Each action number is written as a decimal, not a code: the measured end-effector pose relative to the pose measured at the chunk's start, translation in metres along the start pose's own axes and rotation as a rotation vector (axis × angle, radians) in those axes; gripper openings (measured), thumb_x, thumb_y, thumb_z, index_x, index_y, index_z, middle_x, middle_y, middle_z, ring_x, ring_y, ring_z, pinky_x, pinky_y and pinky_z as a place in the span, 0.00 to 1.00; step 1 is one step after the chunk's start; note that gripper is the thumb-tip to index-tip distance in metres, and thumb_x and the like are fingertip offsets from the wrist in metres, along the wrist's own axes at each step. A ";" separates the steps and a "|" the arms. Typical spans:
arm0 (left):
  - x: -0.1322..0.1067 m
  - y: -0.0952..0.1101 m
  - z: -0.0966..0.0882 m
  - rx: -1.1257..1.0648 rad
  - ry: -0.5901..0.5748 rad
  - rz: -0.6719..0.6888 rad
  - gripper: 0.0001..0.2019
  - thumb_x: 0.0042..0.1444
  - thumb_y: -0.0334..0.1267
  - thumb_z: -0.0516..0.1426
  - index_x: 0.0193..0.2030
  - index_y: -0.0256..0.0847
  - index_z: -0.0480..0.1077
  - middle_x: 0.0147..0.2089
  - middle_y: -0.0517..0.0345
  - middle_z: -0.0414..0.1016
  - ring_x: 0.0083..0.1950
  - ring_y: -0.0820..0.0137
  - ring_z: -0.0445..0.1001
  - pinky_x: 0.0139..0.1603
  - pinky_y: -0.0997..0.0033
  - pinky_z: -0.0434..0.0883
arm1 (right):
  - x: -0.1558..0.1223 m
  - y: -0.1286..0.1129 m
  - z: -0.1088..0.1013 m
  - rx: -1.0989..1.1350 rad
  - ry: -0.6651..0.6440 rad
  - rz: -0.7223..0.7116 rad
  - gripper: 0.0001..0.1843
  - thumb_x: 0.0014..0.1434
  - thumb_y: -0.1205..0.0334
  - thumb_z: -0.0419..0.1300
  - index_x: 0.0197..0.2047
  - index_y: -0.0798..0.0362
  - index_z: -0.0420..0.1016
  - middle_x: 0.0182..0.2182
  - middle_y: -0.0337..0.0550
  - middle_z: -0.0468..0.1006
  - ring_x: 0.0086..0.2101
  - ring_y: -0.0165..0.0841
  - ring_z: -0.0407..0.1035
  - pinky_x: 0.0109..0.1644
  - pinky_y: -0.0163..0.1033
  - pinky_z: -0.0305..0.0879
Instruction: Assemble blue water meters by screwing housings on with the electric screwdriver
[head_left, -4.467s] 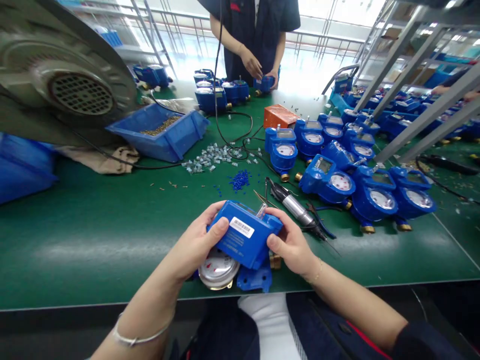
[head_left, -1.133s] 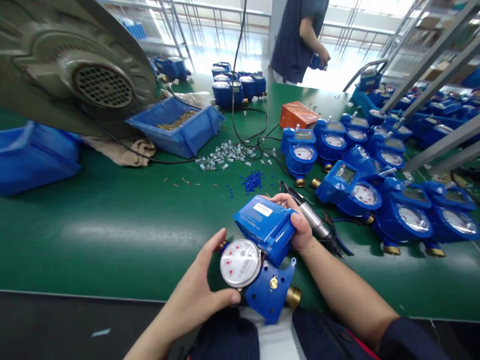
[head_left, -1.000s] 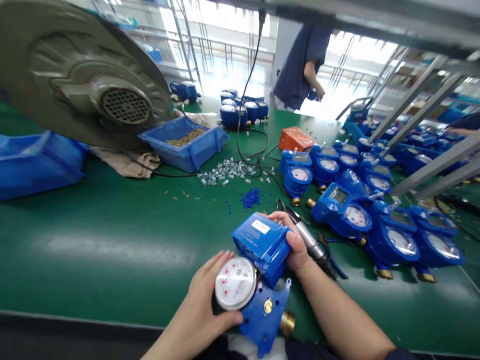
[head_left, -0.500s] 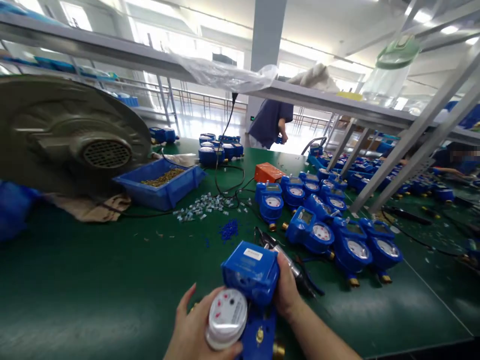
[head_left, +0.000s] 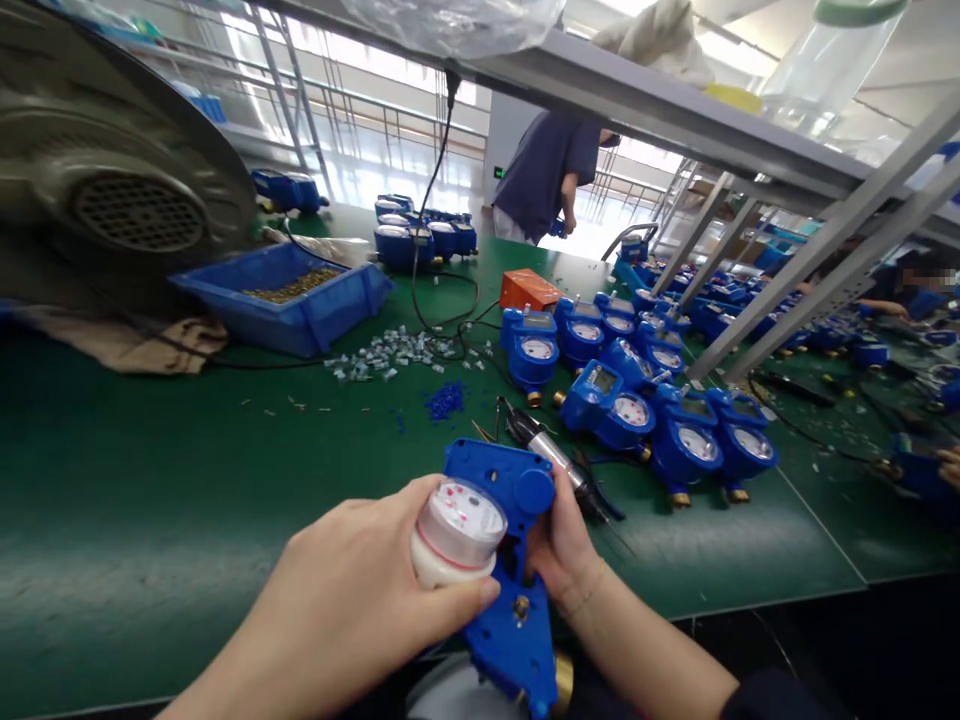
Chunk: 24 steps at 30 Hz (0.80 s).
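White dial (head_left: 459, 535) gripped in left fingers (head_left: 457, 606), blue housing (head_left: 508, 482) held by right fingers (head_left: 564, 510), tips mostly hidden

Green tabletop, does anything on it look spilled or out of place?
Possibly spilled: small clear pieces and blue bits lie loose on the green tabletop, outside the blue bin, though they may be laid out deliberately. Also, one meter sits tilted among its more upright neighbours.

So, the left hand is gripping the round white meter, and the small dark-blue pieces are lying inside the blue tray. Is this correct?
Not quite: in the head view, the small dark-blue pieces lie loose on the green table, outside the blue tray. The left hand does grip the round white meter.
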<state>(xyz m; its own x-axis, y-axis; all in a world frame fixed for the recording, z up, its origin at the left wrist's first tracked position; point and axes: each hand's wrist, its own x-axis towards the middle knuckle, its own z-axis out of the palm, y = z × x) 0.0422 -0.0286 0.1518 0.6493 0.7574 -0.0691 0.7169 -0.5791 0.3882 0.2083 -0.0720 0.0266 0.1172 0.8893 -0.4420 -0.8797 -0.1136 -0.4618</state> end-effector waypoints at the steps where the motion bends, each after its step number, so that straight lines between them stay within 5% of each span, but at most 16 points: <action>1: 0.000 0.001 0.001 0.006 -0.019 0.011 0.16 0.47 0.52 0.61 0.41 0.50 0.73 0.36 0.58 0.82 0.38 0.53 0.81 0.33 0.63 0.69 | -0.001 0.003 -0.004 -0.005 0.006 0.013 0.33 0.64 0.35 0.46 0.45 0.56 0.78 0.36 0.48 0.82 0.46 0.43 0.75 0.54 0.51 0.72; 18: 0.005 -0.002 0.031 0.122 0.154 0.226 0.13 0.47 0.52 0.60 0.32 0.46 0.70 0.27 0.61 0.78 0.27 0.57 0.77 0.26 0.64 0.64 | 0.011 0.018 -0.036 -0.157 -0.007 0.136 0.44 0.56 0.24 0.42 0.47 0.55 0.77 0.37 0.50 0.81 0.46 0.46 0.73 0.52 0.53 0.71; 24: 0.009 -0.006 0.039 0.138 0.206 0.251 0.17 0.47 0.51 0.60 0.40 0.45 0.71 0.29 0.62 0.79 0.27 0.58 0.78 0.30 0.61 0.68 | 0.014 0.013 -0.035 -0.117 0.006 0.182 0.40 0.58 0.27 0.44 0.45 0.54 0.77 0.35 0.49 0.81 0.45 0.45 0.74 0.52 0.53 0.72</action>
<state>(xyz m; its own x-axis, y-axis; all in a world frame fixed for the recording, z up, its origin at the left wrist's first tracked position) 0.0541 -0.0301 0.1129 0.7549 0.6229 0.2051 0.5779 -0.7797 0.2410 0.2149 -0.0770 -0.0124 -0.0363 0.8469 -0.5305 -0.8269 -0.3235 -0.4599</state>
